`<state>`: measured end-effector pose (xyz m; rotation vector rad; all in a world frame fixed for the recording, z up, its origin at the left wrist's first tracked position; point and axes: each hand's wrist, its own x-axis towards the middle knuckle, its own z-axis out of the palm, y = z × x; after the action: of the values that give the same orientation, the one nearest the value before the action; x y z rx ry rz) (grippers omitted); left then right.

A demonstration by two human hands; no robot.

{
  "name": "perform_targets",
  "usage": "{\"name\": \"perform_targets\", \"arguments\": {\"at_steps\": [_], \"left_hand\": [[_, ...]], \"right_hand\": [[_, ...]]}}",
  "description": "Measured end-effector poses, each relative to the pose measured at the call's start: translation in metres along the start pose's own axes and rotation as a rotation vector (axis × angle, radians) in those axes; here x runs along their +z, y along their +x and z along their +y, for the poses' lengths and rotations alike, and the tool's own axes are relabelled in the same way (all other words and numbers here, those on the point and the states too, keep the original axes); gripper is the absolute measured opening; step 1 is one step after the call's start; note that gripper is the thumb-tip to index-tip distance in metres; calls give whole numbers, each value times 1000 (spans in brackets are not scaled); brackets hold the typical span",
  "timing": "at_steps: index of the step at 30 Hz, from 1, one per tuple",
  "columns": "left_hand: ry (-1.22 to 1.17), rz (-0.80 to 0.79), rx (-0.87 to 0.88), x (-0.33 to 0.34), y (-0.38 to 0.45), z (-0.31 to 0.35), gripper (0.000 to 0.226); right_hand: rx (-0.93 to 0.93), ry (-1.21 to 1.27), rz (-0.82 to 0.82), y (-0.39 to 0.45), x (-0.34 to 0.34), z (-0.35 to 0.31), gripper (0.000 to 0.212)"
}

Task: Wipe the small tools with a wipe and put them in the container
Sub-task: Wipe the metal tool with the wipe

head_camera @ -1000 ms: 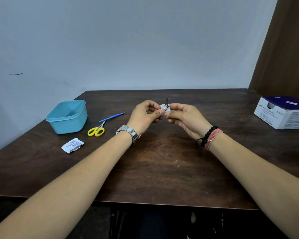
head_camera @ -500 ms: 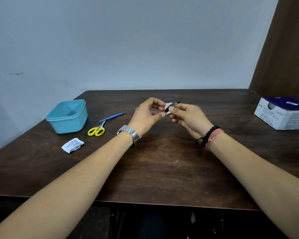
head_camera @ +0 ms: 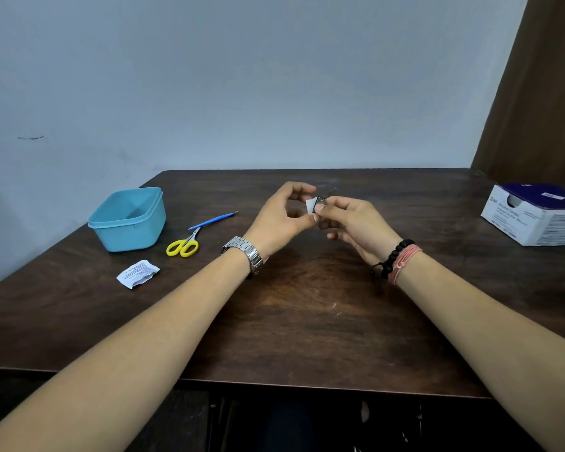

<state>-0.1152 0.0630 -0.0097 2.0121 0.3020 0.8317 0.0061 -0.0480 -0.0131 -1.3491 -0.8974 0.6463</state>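
1. Both hands were raised just above the dark wooden counter (head_camera: 300,321), meeting near its middle.
2. Left hand (head_camera: 279,218): fingers curled, thumb and fingertips pinching the white wipe (head_camera: 310,205). A metal watch (head_camera: 247,254) sat on that wrist.
3. Right hand (head_camera: 351,223): fingers curled, thumb and forefinger pinching a small metal tool (head_camera: 323,197). One thin end of the tool pointed up and away from the hand; its type was too small to tell. Beaded and pink cord bracelets (head_camera: 400,261) were on that wrist.
4. The wipe touched the tool at the point where the two hands' fingertips met.
5. Left of the left hand, well apart: an open light-blue container (head_camera: 128,220) standing on the counter. Its inside showed no contents from this angle.
6. Between the container and the left hand: yellow-handled scissors (head_camera: 183,246) lying flat, with a thin blue-handled tool (head_camera: 214,220) just beyond them, its near end close to the scissor tips.
7. Nearer than the container, left of the left forearm: a torn white wipe packet (head_camera: 137,274).
8. Far right of the right hand, at the counter's edge: a white and dark-blue box of alcohol swabs (head_camera: 535,220), top opened.
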Motion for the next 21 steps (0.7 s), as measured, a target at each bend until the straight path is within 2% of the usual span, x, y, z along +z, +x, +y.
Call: {"name": "perform_targets", "arguments": {"at_steps": [9,16,21], "left_hand": [[-48,-16,41,-2,1,4,22],[-19,7,59,-4,3,-2,17],[-108,-33,55,-3,1,1,18]], "right_hand": [[75,-61,4,-4,5,-6,11],[77,-43,-40,-5,4,-5,10],[71,-12,-66,-4,2,-4,17]]}}
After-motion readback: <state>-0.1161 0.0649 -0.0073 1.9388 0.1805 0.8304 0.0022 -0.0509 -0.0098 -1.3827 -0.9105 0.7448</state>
